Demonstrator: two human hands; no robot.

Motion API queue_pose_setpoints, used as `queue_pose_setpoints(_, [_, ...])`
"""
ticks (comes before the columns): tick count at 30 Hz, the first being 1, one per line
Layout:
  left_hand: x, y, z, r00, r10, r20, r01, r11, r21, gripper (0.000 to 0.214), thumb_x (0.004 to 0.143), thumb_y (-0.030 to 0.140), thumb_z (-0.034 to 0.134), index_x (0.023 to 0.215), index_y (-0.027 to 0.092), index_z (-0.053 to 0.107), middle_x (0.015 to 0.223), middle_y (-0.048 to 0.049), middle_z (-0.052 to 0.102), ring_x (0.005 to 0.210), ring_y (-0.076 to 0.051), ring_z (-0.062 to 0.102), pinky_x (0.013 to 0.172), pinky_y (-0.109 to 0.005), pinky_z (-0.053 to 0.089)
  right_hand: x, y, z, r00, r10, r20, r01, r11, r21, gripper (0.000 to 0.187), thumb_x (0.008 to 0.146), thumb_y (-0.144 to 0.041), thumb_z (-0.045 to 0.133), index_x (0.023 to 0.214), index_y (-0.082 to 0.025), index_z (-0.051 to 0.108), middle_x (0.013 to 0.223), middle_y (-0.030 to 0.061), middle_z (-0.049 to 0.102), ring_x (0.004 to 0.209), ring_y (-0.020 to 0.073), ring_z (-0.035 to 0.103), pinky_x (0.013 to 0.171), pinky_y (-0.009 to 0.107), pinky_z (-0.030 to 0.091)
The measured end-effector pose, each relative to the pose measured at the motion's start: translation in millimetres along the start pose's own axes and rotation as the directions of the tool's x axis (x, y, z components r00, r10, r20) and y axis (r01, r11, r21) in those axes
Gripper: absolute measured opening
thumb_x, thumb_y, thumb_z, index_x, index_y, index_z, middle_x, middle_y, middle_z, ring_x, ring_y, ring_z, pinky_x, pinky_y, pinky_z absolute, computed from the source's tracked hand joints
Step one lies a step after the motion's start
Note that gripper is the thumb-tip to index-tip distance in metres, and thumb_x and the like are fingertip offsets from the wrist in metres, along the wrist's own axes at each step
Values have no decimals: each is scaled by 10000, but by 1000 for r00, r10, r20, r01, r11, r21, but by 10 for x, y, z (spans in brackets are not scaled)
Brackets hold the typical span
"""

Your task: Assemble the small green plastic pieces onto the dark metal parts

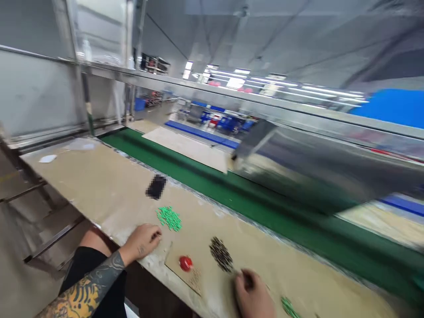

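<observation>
My left hand [142, 242] rests over the beige workbench [99, 185], its curled fingers just short of a pile of small green parts [168, 218]. Whether those fingers pinch anything is hidden. A red round knob [186, 263] sits on a cardboard sheet [175, 265] to the right of that hand. My right hand [251, 293] is blurred at the bench's near edge, beside a pile of small dark parts [221, 254]. Further right lies another green pile [289, 307], cut off by the frame.
A green conveyor belt [265, 212] runs along the bench's far side, under a stainless steel rail [212, 95]. A blurred-out dark phone [156, 186] and a white paper scrap [47, 158] lie on the bench. Blue-and-white equipment stands beyond.
</observation>
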State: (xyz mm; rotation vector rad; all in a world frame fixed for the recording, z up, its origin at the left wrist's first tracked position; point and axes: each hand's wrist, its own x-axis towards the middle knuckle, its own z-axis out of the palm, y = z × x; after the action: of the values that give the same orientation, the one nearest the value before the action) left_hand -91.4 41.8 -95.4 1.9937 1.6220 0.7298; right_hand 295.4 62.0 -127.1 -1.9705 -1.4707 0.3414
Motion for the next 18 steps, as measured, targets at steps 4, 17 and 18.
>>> queue_pose_setpoints(4, [31,-117,-57,999,29,28,-28,999,-20,222,953,279,488,1039,187,670,1002,-96,738,942,-252,681,853,-363,488,-17,-163,14,999,-30,-23,33,987,158,470,755,-523,501,963,-188,757,1041,179,791,982,347,734,930,504,541])
queue_pose_setpoints(17, [135,-229,-103,998,45,31,-47,997,58,299,942,429,480,977,222,692,956,-49,761,913,-256,705,807,-345,514,21,101,188,990,59,-131,29,811,585,303,808,-464,633,901,-187,713,891,97,774,787,226,709,741,364,581])
queue_pose_setpoints(18, [146,-236,-105,999,32,31,-34,998,62,311,942,445,481,977,222,696,950,-46,763,897,-252,707,795,-337,517,23,107,189,990,64,-127,27,791,612,301,808,-469,642,896,-189,708,891,93,771,777,220,705,727,355,579])
